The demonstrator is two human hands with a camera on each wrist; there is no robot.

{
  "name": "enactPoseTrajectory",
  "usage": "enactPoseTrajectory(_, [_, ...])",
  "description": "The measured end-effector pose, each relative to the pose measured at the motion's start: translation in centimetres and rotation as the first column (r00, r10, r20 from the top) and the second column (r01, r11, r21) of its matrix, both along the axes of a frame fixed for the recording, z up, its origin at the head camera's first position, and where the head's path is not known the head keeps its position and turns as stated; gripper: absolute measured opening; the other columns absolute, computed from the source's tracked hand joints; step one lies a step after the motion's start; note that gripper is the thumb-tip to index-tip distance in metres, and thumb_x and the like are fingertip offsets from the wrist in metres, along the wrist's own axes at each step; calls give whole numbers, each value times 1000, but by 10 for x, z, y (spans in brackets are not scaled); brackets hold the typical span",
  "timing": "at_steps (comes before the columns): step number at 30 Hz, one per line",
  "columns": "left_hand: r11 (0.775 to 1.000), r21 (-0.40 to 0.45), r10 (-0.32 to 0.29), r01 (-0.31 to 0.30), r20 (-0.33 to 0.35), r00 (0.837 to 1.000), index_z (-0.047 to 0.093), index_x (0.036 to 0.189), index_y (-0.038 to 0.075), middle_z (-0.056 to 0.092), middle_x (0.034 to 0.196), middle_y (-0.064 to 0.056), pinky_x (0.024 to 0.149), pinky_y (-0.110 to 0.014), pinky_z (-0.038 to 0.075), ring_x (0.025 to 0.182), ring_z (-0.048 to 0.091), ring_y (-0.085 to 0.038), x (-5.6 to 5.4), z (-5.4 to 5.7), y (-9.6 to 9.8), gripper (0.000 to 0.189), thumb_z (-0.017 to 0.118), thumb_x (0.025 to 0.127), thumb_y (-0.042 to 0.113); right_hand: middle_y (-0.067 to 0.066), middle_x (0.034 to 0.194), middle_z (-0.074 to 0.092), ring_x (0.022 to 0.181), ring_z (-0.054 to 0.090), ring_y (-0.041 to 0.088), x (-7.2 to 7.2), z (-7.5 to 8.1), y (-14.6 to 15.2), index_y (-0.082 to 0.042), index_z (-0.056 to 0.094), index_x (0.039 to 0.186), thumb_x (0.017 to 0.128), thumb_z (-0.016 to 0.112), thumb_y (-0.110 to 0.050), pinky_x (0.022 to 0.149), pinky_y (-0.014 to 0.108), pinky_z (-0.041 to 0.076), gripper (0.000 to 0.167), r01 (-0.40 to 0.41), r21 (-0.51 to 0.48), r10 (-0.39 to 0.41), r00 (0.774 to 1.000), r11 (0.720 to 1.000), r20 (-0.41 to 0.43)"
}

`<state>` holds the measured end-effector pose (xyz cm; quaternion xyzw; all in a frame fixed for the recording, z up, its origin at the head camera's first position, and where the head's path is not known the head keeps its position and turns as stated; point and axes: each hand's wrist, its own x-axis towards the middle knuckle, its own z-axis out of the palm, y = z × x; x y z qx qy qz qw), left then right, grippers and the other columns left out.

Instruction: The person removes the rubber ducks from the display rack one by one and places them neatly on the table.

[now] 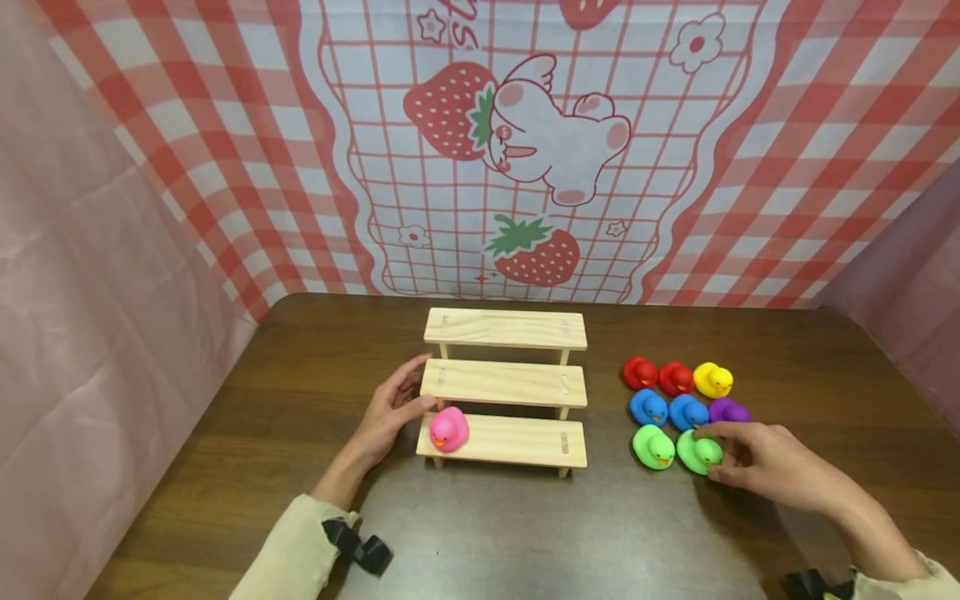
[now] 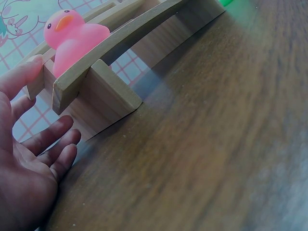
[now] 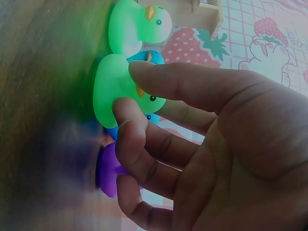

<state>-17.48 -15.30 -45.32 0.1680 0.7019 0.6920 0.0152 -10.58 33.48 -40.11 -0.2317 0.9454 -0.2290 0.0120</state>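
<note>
A three-tier wooden display shelf [image 1: 502, 383] stands on the table with a pink rubber duck [image 1: 448, 429] at the left end of its lowest tier. My left hand [image 1: 390, 408] is at the shelf's left side, thumb and forefinger at the end of the middle tier; its other fingers hang relaxed beside the lowest tier in the left wrist view. To the right, my right hand [image 1: 776, 467] pinches a green rubber duck [image 1: 697, 454] between thumb and forefinger. That duck sits in the front row beside another green duck [image 1: 653, 447].
Behind the green ducks are two blue ducks [image 1: 648, 407] and a purple duck [image 1: 729, 411], partly covered by the right hand. Two red ducks [image 1: 640, 373] and a yellow duck [image 1: 713, 380] form the back row. A checked strawberry cloth [image 1: 540, 167] hangs behind the brown table [image 1: 510, 533].
</note>
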Motion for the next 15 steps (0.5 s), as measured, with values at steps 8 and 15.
enactPoseTrajectory(8, [1000,0,-4,4,9,1000,37,151,-3,47,145,-35,104,-20,40,118,54,3,0,1,0,64,62,92,1,-21,70,49,62,40,-9,2,2,0,-3,69,115,77,84,-15,52,19,35,43,22,13,-22,1000,1000,6])
enactPoseTrajectory(15, [1000,-9,-1,1,11,1000,37,151,-1,47,146,-34,104,-21,39,119,53,3,0,0,0,64,63,93,3,-19,68,52,60,42,-7,5,14,-4,-10,68,114,80,82,-19,54,20,36,38,77,37,-78,996,996,43])
